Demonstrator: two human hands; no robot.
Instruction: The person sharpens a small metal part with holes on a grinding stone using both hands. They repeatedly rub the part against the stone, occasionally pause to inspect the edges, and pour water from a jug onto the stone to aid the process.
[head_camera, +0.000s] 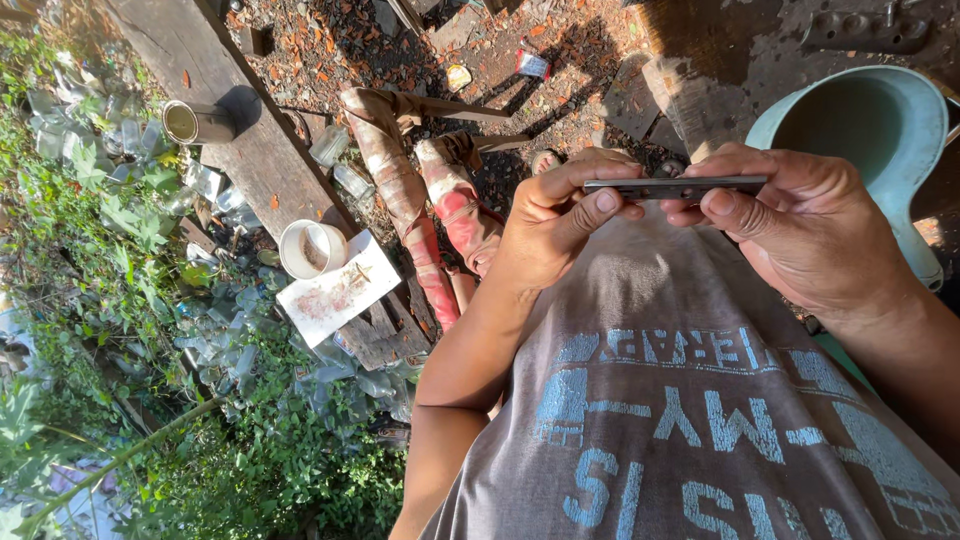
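Both hands pinch thin dark metal strip (676, 186) level over grey printed shirt (690, 420): left hand (553, 226) at strip's 9 o'clock end, right hand (805, 225) at 3 o'clock end. Pale green basin (905, 140) at 2 o'clock. White cup (311, 249) and tin can (197, 122) on wooden plank (230, 110) toward 10 o'clock; plants beyond.
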